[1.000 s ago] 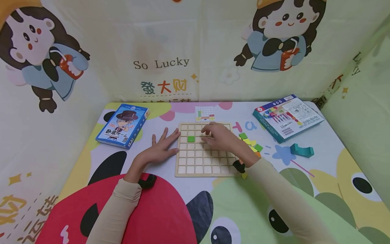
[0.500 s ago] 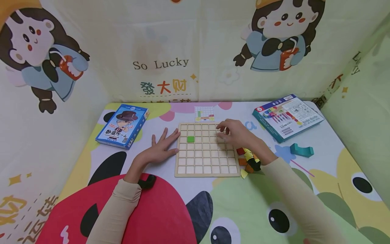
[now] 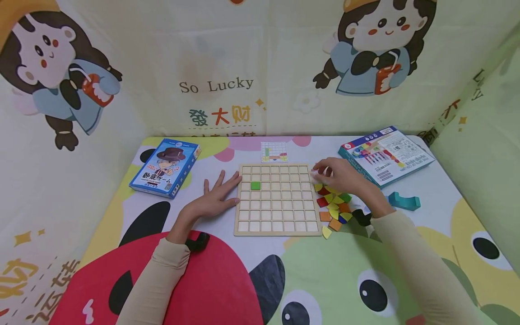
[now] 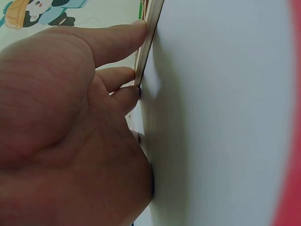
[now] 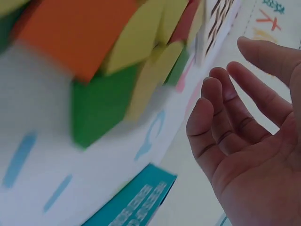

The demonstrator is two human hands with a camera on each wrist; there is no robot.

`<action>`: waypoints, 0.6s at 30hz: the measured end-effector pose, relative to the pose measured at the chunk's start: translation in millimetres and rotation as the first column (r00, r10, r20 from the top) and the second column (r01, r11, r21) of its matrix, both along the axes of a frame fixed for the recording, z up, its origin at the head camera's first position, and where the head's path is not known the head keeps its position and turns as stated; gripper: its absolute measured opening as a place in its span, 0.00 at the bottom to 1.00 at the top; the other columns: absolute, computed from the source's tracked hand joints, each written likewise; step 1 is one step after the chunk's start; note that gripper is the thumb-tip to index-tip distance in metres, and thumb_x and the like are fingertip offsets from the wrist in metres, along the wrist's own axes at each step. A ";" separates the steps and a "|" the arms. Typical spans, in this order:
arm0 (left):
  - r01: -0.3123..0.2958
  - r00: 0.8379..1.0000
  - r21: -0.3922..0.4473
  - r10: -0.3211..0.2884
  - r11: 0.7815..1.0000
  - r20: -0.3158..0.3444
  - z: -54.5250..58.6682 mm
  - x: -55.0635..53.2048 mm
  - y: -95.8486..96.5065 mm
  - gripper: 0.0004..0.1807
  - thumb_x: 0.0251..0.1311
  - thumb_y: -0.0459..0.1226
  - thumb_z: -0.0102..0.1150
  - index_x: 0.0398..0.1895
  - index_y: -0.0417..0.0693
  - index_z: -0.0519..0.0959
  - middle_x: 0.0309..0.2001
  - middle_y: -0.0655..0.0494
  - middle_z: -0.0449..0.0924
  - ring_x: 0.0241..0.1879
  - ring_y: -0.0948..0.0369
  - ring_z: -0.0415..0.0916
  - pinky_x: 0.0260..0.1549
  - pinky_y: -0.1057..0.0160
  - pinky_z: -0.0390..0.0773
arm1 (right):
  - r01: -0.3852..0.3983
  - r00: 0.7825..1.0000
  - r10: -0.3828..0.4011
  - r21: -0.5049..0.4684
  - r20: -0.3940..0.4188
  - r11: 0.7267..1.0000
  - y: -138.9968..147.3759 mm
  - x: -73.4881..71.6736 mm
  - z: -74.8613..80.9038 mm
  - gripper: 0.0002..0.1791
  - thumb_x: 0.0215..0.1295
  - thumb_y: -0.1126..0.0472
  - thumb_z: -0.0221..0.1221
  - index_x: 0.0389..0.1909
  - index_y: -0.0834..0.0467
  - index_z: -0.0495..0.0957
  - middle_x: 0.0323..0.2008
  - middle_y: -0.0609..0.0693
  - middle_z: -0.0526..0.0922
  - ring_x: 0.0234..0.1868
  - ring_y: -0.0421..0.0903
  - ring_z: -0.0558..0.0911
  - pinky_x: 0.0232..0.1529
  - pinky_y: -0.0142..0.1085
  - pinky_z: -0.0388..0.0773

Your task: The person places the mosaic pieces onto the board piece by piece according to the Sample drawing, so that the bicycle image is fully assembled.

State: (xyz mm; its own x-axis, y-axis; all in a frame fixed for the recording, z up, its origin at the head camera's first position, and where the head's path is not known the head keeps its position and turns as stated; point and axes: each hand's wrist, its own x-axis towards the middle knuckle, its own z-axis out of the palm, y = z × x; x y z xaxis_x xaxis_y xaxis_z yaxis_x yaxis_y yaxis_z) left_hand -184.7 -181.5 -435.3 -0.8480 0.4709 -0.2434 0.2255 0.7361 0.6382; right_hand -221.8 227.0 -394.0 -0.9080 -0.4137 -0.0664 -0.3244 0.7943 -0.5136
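A wooden grid board (image 3: 266, 215) lies on the table with one green square tile (image 3: 255, 185) in a cell at its upper left. My left hand (image 3: 212, 201) is spread flat, thumb and fingertips at the board's left edge; the left wrist view has the thumb (image 4: 120, 41) right against that edge. Off the board's upper right corner hovers my right hand (image 3: 339, 175), fingers loosely bent with nothing between them. Beneath it is a pile of coloured tiles (image 3: 333, 210) in red, yellow, orange and green. In the right wrist view, a green tile (image 5: 101, 106) lies at the pile's edge.
A small pattern card (image 3: 274, 152) lies just behind the board. To the left is a blue game box (image 3: 164, 169). A teal-edged box (image 3: 387, 155) lies at the back right, with a curved teal block (image 3: 404, 201) in front of it.
My right hand has moved right, from over the upper middle of the board to above the near end of the tile pile, uncovering the right columns. My left hand stays put.
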 end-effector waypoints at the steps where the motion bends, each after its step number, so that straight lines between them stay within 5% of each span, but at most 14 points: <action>1: -0.001 1.000 -0.001 0.001 1.000 -0.002 -0.2 0.0 0.1 0.45 0.75 0.47 0.57 0.88 0.59 0.47 0.89 0.54 0.39 0.87 0.44 0.17 0.75 0.27 0.12 | 0.006 1.000 -0.006 0.004 0.003 1.000 3.3 0.0 0.2 0.19 0.73 0.59 0.65 0.61 0.61 0.83 0.48 0.57 0.87 0.47 0.52 0.81 0.44 0.36 0.79; 18: -0.002 1.000 0.003 0.002 1.000 -0.003 0.4 0.5 -0.8 0.45 0.75 0.47 0.58 0.88 0.59 0.47 0.89 0.54 0.39 0.87 0.44 0.17 0.74 0.27 0.12 | -0.019 0.996 0.016 0.033 0.086 0.999 35.0 -0.6 -2.3 0.19 0.72 0.61 0.64 0.60 0.64 0.83 0.50 0.59 0.87 0.48 0.51 0.81 0.45 0.35 0.79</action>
